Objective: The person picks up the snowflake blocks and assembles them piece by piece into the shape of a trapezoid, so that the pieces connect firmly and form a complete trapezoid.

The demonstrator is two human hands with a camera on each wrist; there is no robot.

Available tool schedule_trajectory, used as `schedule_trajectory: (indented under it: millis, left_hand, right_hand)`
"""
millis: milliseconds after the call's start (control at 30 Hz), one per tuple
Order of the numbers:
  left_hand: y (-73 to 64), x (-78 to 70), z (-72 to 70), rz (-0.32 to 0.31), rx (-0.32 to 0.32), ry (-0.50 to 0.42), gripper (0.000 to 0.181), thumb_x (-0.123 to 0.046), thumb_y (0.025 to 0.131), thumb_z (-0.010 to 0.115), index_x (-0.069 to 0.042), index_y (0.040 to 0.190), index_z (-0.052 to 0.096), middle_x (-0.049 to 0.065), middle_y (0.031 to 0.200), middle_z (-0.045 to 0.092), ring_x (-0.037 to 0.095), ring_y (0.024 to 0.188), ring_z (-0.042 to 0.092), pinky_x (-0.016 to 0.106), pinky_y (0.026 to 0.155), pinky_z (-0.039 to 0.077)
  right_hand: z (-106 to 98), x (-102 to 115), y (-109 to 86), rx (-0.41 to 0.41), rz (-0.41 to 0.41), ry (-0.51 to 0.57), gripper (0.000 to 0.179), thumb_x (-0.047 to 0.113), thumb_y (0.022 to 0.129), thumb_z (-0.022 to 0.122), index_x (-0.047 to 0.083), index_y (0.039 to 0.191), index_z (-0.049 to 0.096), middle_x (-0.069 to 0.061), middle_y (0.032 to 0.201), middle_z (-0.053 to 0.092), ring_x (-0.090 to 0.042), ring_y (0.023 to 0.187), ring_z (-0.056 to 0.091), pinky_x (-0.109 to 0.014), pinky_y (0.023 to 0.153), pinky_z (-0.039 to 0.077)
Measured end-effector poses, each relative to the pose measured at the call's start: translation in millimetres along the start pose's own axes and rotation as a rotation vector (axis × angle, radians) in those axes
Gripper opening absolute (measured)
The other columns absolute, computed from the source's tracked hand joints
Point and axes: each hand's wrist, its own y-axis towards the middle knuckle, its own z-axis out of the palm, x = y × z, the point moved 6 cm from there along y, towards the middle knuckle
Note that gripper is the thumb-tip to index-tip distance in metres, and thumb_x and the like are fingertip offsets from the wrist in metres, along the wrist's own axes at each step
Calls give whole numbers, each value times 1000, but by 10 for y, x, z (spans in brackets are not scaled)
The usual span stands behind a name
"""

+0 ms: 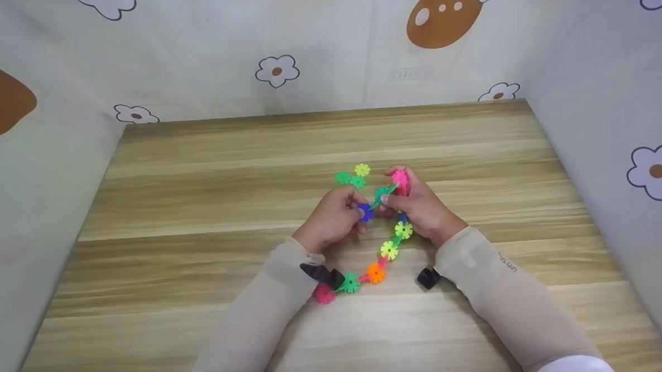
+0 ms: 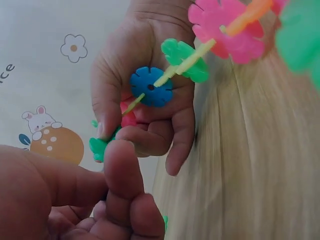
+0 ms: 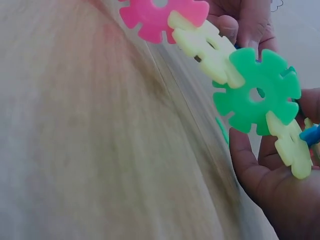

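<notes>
My left hand [image 1: 334, 215] pinches a blue notched plastic disc [image 1: 366, 212] between thumb and fingers. Close by on the right, my right hand [image 1: 424, 207] grips a green notched disc [image 1: 382, 196], part of a chain of interlocked flower-shaped discs. A pink disc [image 1: 400, 178] of that chain shows at the right fingers. From the right palm the chain trails toward me through a yellow disc [image 1: 389, 250] and an orange disc [image 1: 376, 273]. In the left wrist view, a blue chain disc [image 2: 151, 87] lies across the right palm. The fingers partly hide where the two hands' pieces meet.
Several loose discs, including a yellow one [image 1: 362, 169] and a green one [image 1: 342, 177], lie beyond the hands on the wooden table [image 1: 208, 192]. The chain's pink end disc [image 1: 325, 295] is beside the left forearm. Patterned walls [image 1: 326, 40] border the table.
</notes>
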Motion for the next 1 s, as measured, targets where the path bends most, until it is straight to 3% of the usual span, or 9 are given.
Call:
schedule_trajectory:
  millis: [167,300,400,567,667,767,867,1000]
  left_hand:
    - [21,2,-70,-13,-9,50,10,-5,105,56,-5,113,62,10,94,63,22,69,68,36,70,62]
    - [64,12,-242,-3,-118,121,24,-11,108,52,-5,128,63,13,116,67,24,71,67,30,62,56]
    - [84,27,-365,-10,-193,169,37,-6,107,48,-8,142,59,13,140,62,29,74,66,29,58,49]
    - [91,77,-397,-54,-131,289,60,-1,99,48,-13,158,47,8,162,47,26,100,61,30,69,47]
    - [86,98,-380,-66,-88,333,60,-5,102,47,-14,160,45,5,160,50,23,85,59,31,68,47]
    - [80,104,-386,-65,-93,350,55,-8,104,46,-13,159,47,5,153,55,20,66,54,32,63,48]
    - [82,106,-416,-65,-135,354,50,-10,105,47,-11,154,53,7,146,61,18,78,59,33,74,52]
    - [78,125,-449,-96,-167,381,43,-10,104,49,-8,146,61,9,144,63,24,110,59,39,98,51]
  right_hand:
    - [2,-37,1,-20,13,43,66,-10,97,62,5,154,31,-4,90,63,-19,77,69,-36,84,62]
    - [-22,-55,14,-30,28,75,70,-12,97,61,8,156,30,-5,93,59,-19,74,68,-37,82,63]
    - [-35,-58,24,-28,39,88,71,-12,97,61,9,157,30,-5,93,57,-18,72,66,-37,80,64]
    - [-21,-60,31,-22,52,93,71,-10,97,60,8,158,29,-4,89,57,-16,70,65,-35,79,64]
    - [-14,-61,37,-21,54,95,71,-10,97,61,7,158,29,-4,91,57,-16,70,65,-35,80,64]
    - [-7,-59,39,-16,55,94,71,-9,97,61,7,158,29,-5,92,57,-16,72,66,-35,81,64]
    - [-8,-62,41,-14,57,94,70,-8,98,60,7,158,29,-5,89,58,-17,72,66,-36,82,63]
    - [-2,-68,43,-18,62,87,70,-8,98,60,8,158,30,-5,88,58,-17,72,66,-35,82,63]
